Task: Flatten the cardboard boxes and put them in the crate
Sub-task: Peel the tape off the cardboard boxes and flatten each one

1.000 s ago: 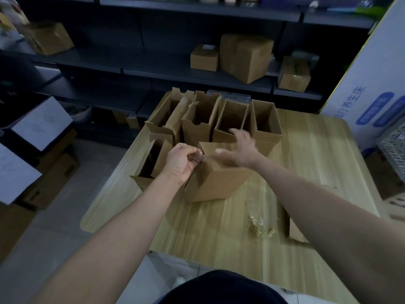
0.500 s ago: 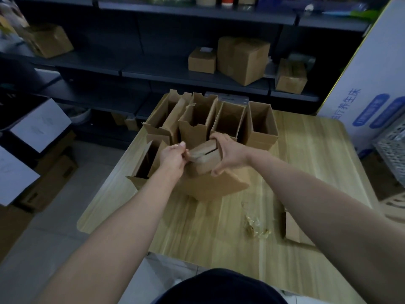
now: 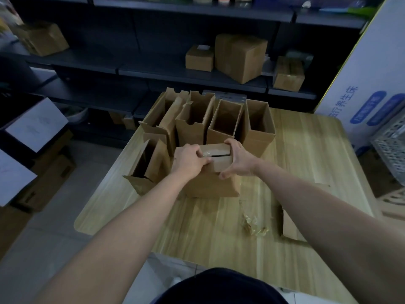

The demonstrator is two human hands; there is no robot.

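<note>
Corrugated brown cardboard throughout; light wood-grain table (image 3: 306, 150) with rounded corners. Left of the left hand: an open-topped box (image 3: 145, 165), tall and narrow, its lower flap creased and splayed on the table. Left hand (image 3: 190, 160) curled into a fist on the left end of the closed box (image 3: 213, 172), fingertips dug in at the seam between the two top flaps; a strip of shiny tape shows at that seam. The box stands upright on the table between both hands, matte, square-edged, with a dark slit along the flap seam. Right hand (image 3: 238, 160) clamps the box's right end, fingers over the far top edge, thumb down on the near face. Beyond the hands: a row of four open boxes (image 3: 210, 119), rectangular, some with notched flaps, touching one another. Nearer than the right hand: crumpled clear tape (image 3: 252, 222), then a flat cardboard piece (image 3: 289, 224) partly under the right forearm. Far right of the right hand: a grey perforated crate (image 3: 392, 148), off the table.
</note>
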